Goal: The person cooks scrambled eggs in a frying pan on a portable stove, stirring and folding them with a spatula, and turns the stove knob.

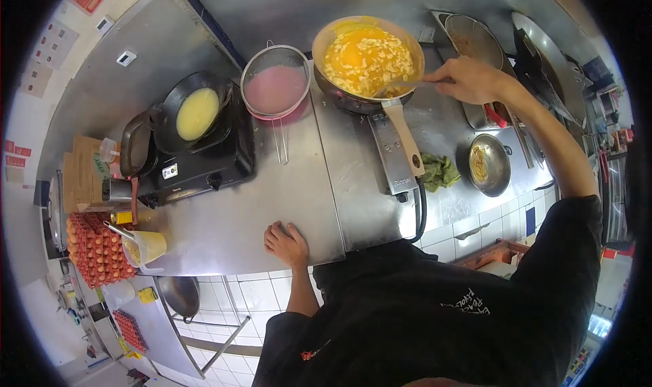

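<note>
My right hand (468,79) is closed round the handle of a spatula (402,84), whose far end dips into a large pan (320,67). Inside that pan lies a yellow-orange mixture (360,50) with pale pieces on it. The pan stands on a small burner (390,156), its beige handle (404,139) pointing toward me. My left hand (286,243) rests on the steel counter (299,183) near its front edge, fingers slightly apart and holding nothing. A strainer (276,81) over a pink bowl sits left of the pan.
A black pan (170,142) with pale yellow liquid is on the left stove (204,169). Stacked egg trays (102,251) and a jug (151,246) stand at far left. Right of the burner are a green cloth (440,171), a metal bowl (500,163) and trays (479,115).
</note>
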### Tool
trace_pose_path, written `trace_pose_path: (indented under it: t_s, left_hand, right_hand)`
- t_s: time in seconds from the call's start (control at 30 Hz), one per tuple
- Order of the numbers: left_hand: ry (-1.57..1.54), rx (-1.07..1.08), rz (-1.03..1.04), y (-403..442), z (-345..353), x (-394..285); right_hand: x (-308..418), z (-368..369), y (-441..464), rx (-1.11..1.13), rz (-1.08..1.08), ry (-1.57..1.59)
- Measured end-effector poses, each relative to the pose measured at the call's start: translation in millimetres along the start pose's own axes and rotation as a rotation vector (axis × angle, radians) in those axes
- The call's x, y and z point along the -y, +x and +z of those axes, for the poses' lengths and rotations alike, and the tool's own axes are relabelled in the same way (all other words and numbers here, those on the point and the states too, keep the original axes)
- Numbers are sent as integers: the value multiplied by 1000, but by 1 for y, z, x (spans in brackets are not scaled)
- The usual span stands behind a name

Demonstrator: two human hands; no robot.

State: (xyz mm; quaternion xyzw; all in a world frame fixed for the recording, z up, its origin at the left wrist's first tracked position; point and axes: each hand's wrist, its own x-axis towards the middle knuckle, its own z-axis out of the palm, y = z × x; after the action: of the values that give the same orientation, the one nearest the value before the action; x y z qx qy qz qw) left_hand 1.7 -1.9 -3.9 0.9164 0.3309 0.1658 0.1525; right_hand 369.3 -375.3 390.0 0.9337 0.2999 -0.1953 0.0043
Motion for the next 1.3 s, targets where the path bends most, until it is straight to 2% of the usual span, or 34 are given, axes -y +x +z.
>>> trace_pose_path:
  t_s: [0.2, 0.27, 0.5, 0.57, 0.7, 0.77, 0.9, 1.0, 1.07, 1.17, 1.3]
  left_hand:
    - [5, -37, 19, 0, -3, -3]
    - [6, -29, 13, 0, -2, -3]
    - [20, -58, 34, 0, -2, -2]
    - [26, -44, 29, 0, -2, -4]
    - [21, -27, 14, 1, -2, -2]
    - [22, -38, 29, -1, 2, 2]
    - [20, -39, 17, 2, -1, 0]
    - [17, -48, 25, 1, -1, -2]
    - [14, -39, 22, 1, -2, -2]
    - [4, -24, 16, 1, -5, -4]
    - [1, -47, 28, 1, -4, -3]
  right_hand:
    - [2, 27, 24, 43, -15, 87]
    - [8, 29, 37, 27, -99, 162]
    - [10, 60, 102, -86, -41, 198]
    - [10, 65, 121, -171, -35, 162]
    - [12, 66, 144, -178, 38, 76]
    - [15, 63, 144, -218, 60, -198]
    - [1, 60, 137, -288, 60, -251]
    - [-11, 46, 120, -159, 160, -254]
    - [-23, 37, 112, 49, 184, -300]
    - [-13, 23, 81, 76, 159, -192]
    - [-18, 20, 59, 64, 78, -207]
